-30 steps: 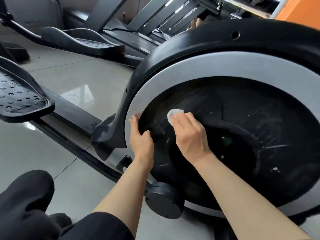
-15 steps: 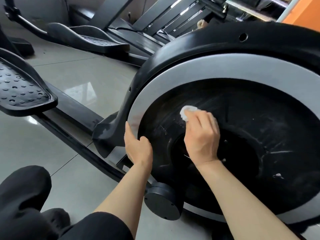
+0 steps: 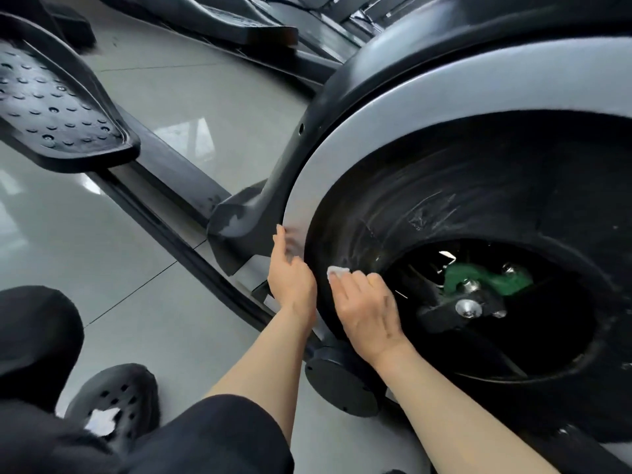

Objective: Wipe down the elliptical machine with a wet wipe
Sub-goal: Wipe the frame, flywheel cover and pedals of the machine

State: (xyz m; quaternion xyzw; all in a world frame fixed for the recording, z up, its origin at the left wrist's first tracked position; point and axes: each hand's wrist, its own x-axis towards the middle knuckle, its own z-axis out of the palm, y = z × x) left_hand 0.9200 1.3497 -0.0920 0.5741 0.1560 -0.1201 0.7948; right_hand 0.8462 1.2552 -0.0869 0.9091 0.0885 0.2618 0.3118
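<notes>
Right hand (image 3: 367,309) presses wet wipe (image 3: 337,271) on black wheel dish (image 3: 444,186), fingers curled over it. Left hand (image 3: 290,278) flat on grey ring (image 3: 342,148), fingers straight. Bolts (image 3: 466,307) near: wipe may snag, fingers may get scraped.

Glossy grey tiled floor (image 3: 191,97), elliptical machine (image 3: 393,107) standing on it, black perforated shoe (image 3: 116,401)

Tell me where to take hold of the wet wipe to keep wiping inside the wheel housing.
Grip the wet wipe at its bunched rear under the right hand, coming from below right; only its front edge peeks past the fingertips, flat against the black inner wall.
</notes>
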